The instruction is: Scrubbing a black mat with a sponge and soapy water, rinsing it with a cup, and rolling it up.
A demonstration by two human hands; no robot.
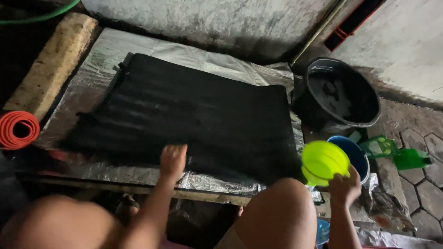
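1. Seen from above, a person crouches at the bottom of the frame, bare knees at lower left and lower centre, facing a low board covered in a silvery foil sheet (217, 64).
2. A large black ribbed mat (194, 115) lies flat on that foil and fills the centre of the frame, its near edge close to the knees.
3. The left hand (173, 160), just left of centre and low in the frame, rests on the near edge of the mat. Its fingers look loosely curled and pressed down, though blur hides whether they pinch the edge.
4. The right hand (345, 188), at lower right, is closed around the lower rim of a bright yellow-green scoop bowl (324, 161), held up and tilted with its open side toward the mat.
5. Just behind the scoop stands a blue bucket (357, 154). Farther up at right stands a black bucket (341, 94), and whether it holds water cannot be told.
6. A green plastic bottle (408, 159) lies on the paving at the right edge. An orange coiled hose (17, 130) sits at the left edge.
7. Judging by this, the step in hand is wetting or rinsing the mat, one hand steadying it.
8. The next move seems to call for carrying the scoop over the mat, keeping it level until then.
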